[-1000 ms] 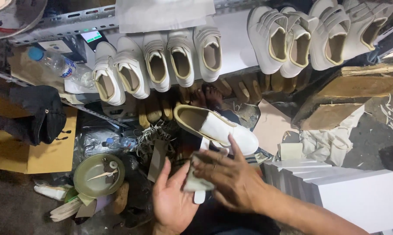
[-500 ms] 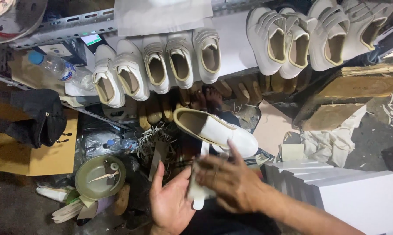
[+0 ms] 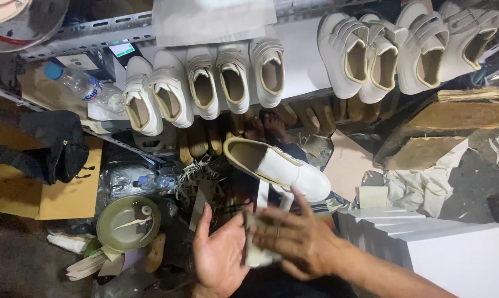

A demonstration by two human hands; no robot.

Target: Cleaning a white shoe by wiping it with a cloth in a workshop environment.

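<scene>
At the lower left a round dish (image 3: 128, 223) sits among scraps on the dark floor (image 3: 17, 265), and it holds a pale stick and a small white lump; above it a clear plastic bottle (image 3: 77, 83) with a blue cap lies on its side on the metal shelf (image 3: 94, 27), what is in it being too hard to make out. A black bag (image 3: 59, 144) rests on a sheet of brown cardboard (image 3: 67, 193) beside it. Along the shelf stand two rows of white shoes (image 3: 205, 83), openings toward the camera, five on the left and four more on the right (image 3: 409, 49), with a sheet of white paper (image 3: 213, 19) hanging above the first row. Below them a single white shoe (image 3: 277, 168) lies tilted on the clutter, just above the hands. The left hand (image 3: 219, 256) is open, palm up, fingers spread, and a small pale piece (image 3: 255, 243) lies across it; the right hand (image 3: 299, 243) is laid flat over that piece, fingers loosely spread and blurred, pressing rather than closing around it. Compared with a second ago, the single shoe has slid slightly toward the right and lower, the white strip that hung below the hands no longer shows, and the right hand has moved further across the left palm. At the lower right stands a stack of white boxes (image 3: 442, 254), with crumpled cloth (image 3: 420, 182) and wooden boards (image 3: 459, 116) behind it in a cramped, cluttered workshop.
</scene>
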